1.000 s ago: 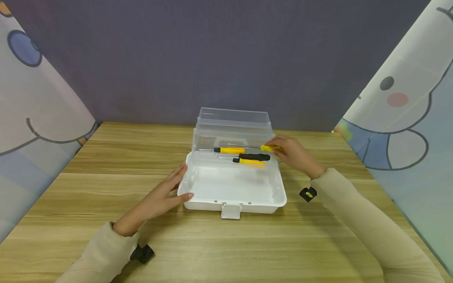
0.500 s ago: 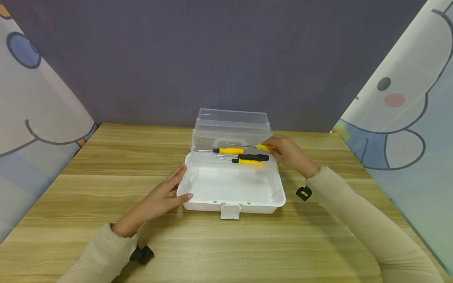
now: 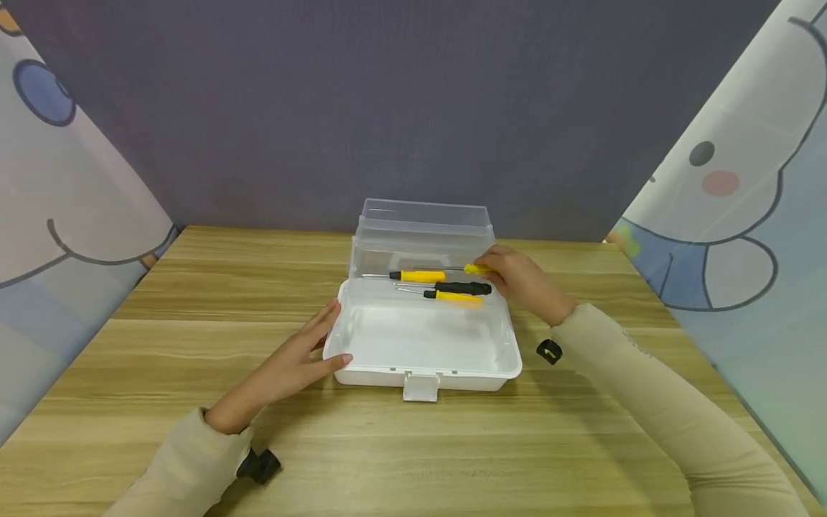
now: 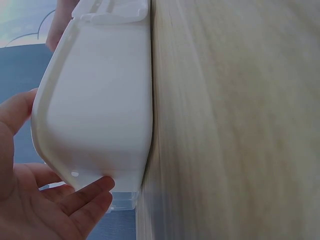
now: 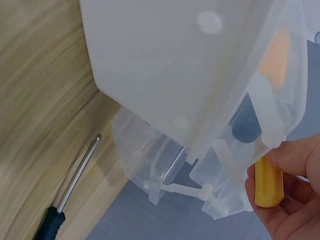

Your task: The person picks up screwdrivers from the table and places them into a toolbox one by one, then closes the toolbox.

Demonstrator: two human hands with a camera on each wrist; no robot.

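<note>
A white toolbox point(image 3: 362, 375) stands with its clear lid and trays raised at the back. My left hand point(image 3: 300, 362) rests along its left side, thumb over the rim and fairly straight fingers point(image 4: 90, 192) against the outer wall. My right hand point(image 3: 526, 283) pinches the yellow handle of a screwdriver point(image 3: 474, 269) at the back right, its shaft pointing left over the raised tray. The left wrist view shows no tool. In the clear tray point(image 3: 388, 294) lie a yellow-and-black screwdriver point(image 3: 426, 276), a black-handled screwdriver point(image 3: 464, 288) and another yellow-and-black screwdriver point(image 3: 460, 299).
A dark-handled screwdriver point(image 5: 80, 175) lies on the wooden table point(image 3: 226, 301) right of the toolbox, seen in the right wrist view. A dark wall point(image 3: 413, 108) rises behind the table. Printed panels point(image 3: 730, 266) flank both sides. A latch point(image 3: 421, 388) hangs at the toolbox front.
My right hand has moved slightly left over the tray with the yellow screwdriver. The left hand stays on the toolbox.
</note>
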